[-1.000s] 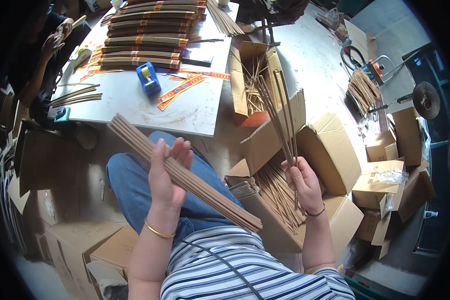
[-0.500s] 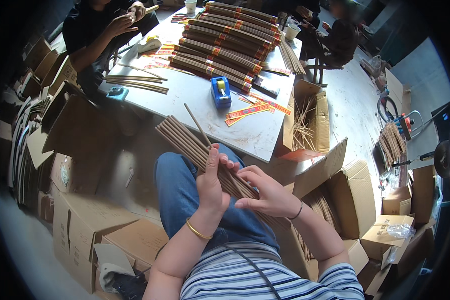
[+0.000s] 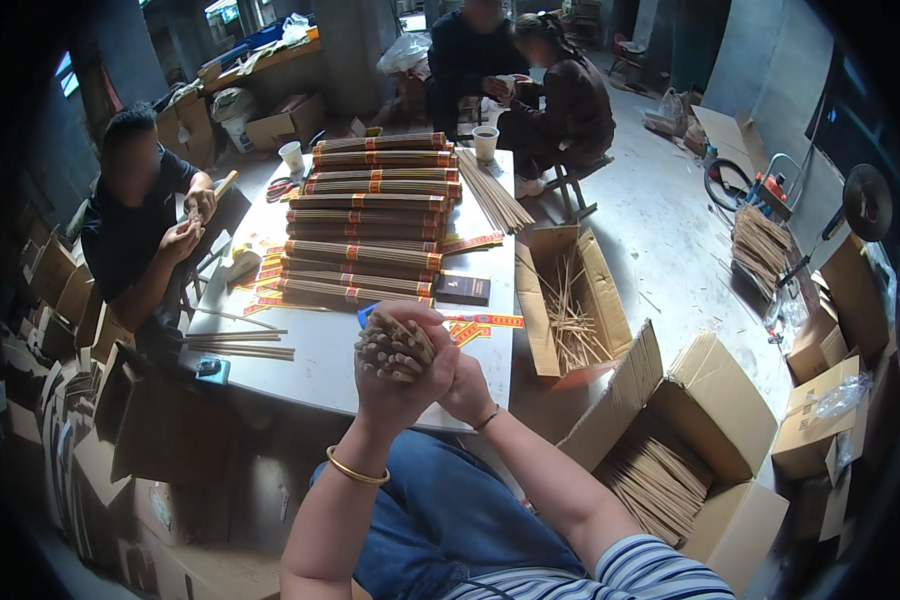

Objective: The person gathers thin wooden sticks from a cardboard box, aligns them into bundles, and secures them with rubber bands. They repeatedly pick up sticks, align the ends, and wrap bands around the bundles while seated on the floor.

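A bundle of thin brown incense sticks [image 3: 395, 348] is held up over the table's near edge, its blunt ends facing me. My left hand [image 3: 382, 398] is closed round the bundle from below. Against its right side, my right hand [image 3: 462, 388] grips too, its fingers partly hidden. Just behind the bundle, a blue tape dispenser shows only as a sliver [image 3: 364, 314]. Farther back on the white table [image 3: 345, 370] lies a row of incense bundles [image 3: 365, 216] with red and yellow bands. Beside my hands are printed paper strips [image 3: 470, 330].
Loose sticks [image 3: 240, 345] and a small teal item [image 3: 211, 370] lie at the table's left. A dark box [image 3: 463, 288] and cups [image 3: 485, 143] stand on it. Open cartons [image 3: 610, 300] of sticks are at right. A co-worker [image 3: 135, 210] sits left; two people [image 3: 560, 100] sit behind.
My view has lifted toward the room. Both hands have raised the bundle from over my lap and turned it end-on; the stick that poked out is no longer distinct.
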The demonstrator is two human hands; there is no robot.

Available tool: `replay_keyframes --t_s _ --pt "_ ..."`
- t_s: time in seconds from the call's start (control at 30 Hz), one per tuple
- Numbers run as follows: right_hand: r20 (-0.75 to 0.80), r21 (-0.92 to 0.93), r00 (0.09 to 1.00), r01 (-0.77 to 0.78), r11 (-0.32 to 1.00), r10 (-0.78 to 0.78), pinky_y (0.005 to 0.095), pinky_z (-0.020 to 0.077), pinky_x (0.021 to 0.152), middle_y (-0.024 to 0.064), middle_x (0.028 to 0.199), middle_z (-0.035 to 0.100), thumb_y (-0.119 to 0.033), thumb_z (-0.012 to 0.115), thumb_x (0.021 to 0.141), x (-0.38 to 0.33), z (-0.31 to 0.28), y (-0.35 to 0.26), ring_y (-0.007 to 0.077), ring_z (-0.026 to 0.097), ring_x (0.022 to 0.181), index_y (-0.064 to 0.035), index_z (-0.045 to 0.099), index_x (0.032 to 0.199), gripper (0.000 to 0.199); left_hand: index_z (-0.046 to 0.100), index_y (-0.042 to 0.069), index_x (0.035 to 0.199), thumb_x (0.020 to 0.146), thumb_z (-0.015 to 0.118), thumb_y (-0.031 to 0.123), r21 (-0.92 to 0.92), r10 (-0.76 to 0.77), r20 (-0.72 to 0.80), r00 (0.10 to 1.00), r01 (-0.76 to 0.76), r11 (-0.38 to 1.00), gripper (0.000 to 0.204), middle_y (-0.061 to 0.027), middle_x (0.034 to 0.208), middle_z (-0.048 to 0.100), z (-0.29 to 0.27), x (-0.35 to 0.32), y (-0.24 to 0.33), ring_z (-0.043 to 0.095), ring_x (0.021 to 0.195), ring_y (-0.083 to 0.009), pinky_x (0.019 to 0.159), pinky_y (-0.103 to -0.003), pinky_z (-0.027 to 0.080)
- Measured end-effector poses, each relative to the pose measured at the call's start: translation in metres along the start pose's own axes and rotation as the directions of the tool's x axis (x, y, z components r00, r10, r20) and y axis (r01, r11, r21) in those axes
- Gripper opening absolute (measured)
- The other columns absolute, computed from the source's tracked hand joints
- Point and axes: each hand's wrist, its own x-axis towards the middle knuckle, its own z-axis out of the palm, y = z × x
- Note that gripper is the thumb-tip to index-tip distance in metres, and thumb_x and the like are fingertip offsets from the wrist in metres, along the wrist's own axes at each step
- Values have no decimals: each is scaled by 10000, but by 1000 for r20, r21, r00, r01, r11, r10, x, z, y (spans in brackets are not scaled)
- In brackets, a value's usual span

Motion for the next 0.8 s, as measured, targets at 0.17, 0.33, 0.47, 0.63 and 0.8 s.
replay_keyframes --t_s 0.17,0.33,0.47,0.63,0.8 --pt "-242 -101 968 -84 991 57 313 500 678 101 814 618 -123 793 714 -12 11 13 229 613 727 -50 558 920 321 585 34 932 772 757 71 -61 -131 -24 991 130 990 237 -15 802 611 6 1 -30 563 738 -61 675 -220 477" --pt "10 198 985 -171 965 172 290 497 687 71 827 648 -138 790 737 -1 -10 -14 144 608 750 -37 599 966 314 604 0 981 756 755 31 -306 -132 314 940 231 924 273 -44 817 634 -3 28 -1 607 745 -103 681 -232 495" --pt "-116 81 980 -152 985 161 304 513 704 99 849 668 -135 781 737 -9 -1 -10 192 657 801 -35 607 990 323 599 12 970 767 753 55 -185 -144 289 947 203 961 258 -33 791 624 -5 32 -16 585 731 -67 666 -219 485" --pt "-242 137 962 -95 986 126 314 519 667 137 843 661 -124 772 736 -9 10 -24 255 672 751 -41 609 1011 330 557 27 953 785 748 81 -114 -30 48 998 36 993 260 -36 796 619 18 13 -14 578 710 -78 653 -227 485" --pt "-51 227 988 -133 965 149 294 499 659 97 773 636 -132 755 734 -14 4 -8 198 614 686 -46 629 937 254 556 39 883 775 750 64 -218 -205 193 960 245 945 223 -34 794 599 3 11 -4 593 719 -96 642 -235 478"
